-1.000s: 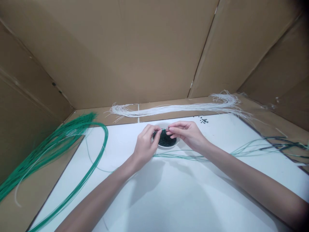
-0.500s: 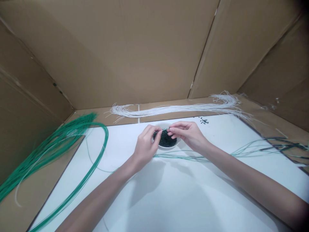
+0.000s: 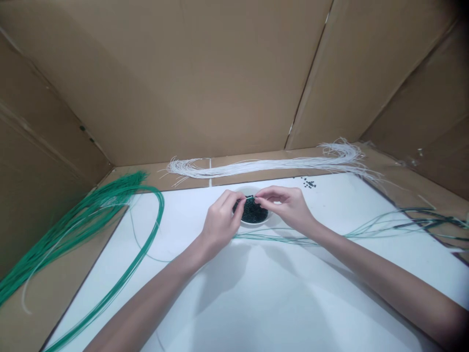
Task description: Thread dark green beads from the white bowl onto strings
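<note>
Over a white bowl of small dark beads, both my hands meet with their fingertips close together. My left hand pinches the end of a thin green wire between thumb and forefinger. From the other side, my right hand is closed in a pinch at the tip of that wire, on what looks like a small dark bead, mostly covered by the fingers. Several green strands run across the table below the bowl and pass under my right forearm.
A thick bundle of green wires curves along the left edge of the white table. White strands lie behind it by the cardboard wall. Loose dark beads are scattered at the back; dark-tipped strands lie at right.
My right hand's fingers have shifted slightly and closed in more around the wire tip, with the other fingers curled. My left hand has hardly moved.
</note>
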Tool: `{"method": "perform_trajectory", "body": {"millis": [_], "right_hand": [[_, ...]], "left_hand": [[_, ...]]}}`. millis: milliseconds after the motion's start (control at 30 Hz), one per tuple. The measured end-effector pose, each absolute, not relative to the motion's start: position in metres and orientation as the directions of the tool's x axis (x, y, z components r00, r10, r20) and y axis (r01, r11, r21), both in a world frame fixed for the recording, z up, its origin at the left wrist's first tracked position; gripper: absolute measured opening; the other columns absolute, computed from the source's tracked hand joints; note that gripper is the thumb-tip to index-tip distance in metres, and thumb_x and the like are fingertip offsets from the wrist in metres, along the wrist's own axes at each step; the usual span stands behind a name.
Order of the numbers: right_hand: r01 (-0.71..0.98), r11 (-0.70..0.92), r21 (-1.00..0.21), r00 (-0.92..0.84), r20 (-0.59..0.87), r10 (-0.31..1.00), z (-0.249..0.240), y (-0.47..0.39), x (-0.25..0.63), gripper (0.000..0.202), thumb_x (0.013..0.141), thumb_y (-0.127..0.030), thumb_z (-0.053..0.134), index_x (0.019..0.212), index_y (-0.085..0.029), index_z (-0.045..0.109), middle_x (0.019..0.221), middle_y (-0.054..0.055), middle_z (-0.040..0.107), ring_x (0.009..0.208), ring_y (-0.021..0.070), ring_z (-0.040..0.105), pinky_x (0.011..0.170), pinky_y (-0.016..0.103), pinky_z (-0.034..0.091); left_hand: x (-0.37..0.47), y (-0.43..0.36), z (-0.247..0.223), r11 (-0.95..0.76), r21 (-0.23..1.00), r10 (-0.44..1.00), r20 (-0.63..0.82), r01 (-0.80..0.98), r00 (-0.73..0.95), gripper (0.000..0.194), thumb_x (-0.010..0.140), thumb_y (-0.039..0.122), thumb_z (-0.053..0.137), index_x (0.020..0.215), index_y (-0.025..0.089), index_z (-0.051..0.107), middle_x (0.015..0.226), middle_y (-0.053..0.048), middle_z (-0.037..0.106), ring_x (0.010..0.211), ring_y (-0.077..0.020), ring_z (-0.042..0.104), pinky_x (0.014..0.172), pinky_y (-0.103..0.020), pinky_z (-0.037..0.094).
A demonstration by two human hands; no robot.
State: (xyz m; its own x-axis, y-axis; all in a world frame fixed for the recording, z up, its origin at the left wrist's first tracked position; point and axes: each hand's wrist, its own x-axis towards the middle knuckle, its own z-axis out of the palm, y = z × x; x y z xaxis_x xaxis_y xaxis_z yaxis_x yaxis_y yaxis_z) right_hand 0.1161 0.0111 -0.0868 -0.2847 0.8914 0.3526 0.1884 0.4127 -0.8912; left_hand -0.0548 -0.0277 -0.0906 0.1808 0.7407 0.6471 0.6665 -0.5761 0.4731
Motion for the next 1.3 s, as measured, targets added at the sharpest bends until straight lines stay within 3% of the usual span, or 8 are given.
{"method": "perform_trajectory", "body": {"millis": [100,267,433,733,1067,1300], "right_hand": [[0.238,0.460,-0.855,-0.302,0.385,0.872,-0.0842,0.0094,0.1162,0.014,0.067,-0.027,0.062,0.073,-0.015,0.065,0.072,0.005,0.066,0.064,0.0145,0.060,0.063,0.028,0.052],[0.108,0.372,-0.922,-0.331,0.320,0.888,-0.0855,0.0104,0.1154,0.017,0.065,-0.030,0.065,0.074,-0.015,0.065,0.074,0.005,0.066,0.067,0.0154,0.061,0.068,0.030,0.052],[-0.032,0.243,-0.970,-0.339,0.239,0.910,-0.0863,0.0100,0.1138,0.016,0.061,-0.028,0.069,0.072,-0.016,0.066,0.069,0.003,0.066,0.063,0.0141,0.061,0.063,0.028,0.053],[-0.103,0.185,-0.977,-0.339,0.210,0.917,-0.0821,0.0109,0.1133,0.016,0.060,-0.027,0.071,0.069,-0.016,0.066,0.067,0.003,0.066,0.060,0.0135,0.062,0.057,0.025,0.052],[-0.100,0.203,-0.974,-0.338,0.225,0.914,-0.0829,0.0114,0.1137,0.013,0.061,-0.027,0.069,0.069,-0.016,0.066,0.066,0.003,0.066,0.060,0.0141,0.061,0.053,0.025,0.051],[0.056,0.340,-0.939,-0.334,0.303,0.892,-0.0833,0.0102,0.1162,0.017,0.062,-0.032,0.067,0.071,-0.017,0.067,0.071,0.004,0.065,0.061,0.0128,0.057,0.054,0.025,0.051]], "left_hand": [[-0.0545,-0.0287,-0.0894,-0.583,0.458,0.736,0.648,0.671,0.197,0.010,0.084,0.017,0.042,0.084,0.017,0.052,0.079,-0.002,0.056,0.073,-0.0106,0.052,0.068,-0.021,0.041],[-0.0537,-0.0298,-0.0883,-0.596,0.454,0.729,0.651,0.663,0.209,0.010,0.084,0.017,0.042,0.084,0.017,0.052,0.078,-0.002,0.056,0.072,-0.0104,0.051,0.068,-0.021,0.041],[-0.0537,-0.0304,-0.0879,-0.619,0.449,0.712,0.668,0.644,0.219,0.010,0.084,0.017,0.042,0.084,0.017,0.052,0.078,-0.003,0.057,0.073,-0.0110,0.051,0.068,-0.022,0.041],[-0.0528,-0.0325,-0.0846,-0.633,0.434,0.698,0.678,0.641,0.229,0.009,0.083,0.015,0.043,0.084,0.016,0.052,0.078,-0.003,0.057,0.072,-0.0110,0.050,0.068,-0.022,0.041],[-0.0531,-0.0329,-0.0860,-0.626,0.455,0.705,0.678,0.634,0.209,0.009,0.083,0.016,0.044,0.084,0.017,0.053,0.078,-0.003,0.058,0.072,-0.0110,0.051,0.067,-0.022,0.042],[-0.0533,-0.0329,-0.0855,-0.629,0.439,0.706,0.668,0.642,0.235,0.012,0.083,0.016,0.043,0.083,0.017,0.054,0.077,-0.003,0.058,0.072,-0.0123,0.052,0.068,-0.024,0.042]]}}
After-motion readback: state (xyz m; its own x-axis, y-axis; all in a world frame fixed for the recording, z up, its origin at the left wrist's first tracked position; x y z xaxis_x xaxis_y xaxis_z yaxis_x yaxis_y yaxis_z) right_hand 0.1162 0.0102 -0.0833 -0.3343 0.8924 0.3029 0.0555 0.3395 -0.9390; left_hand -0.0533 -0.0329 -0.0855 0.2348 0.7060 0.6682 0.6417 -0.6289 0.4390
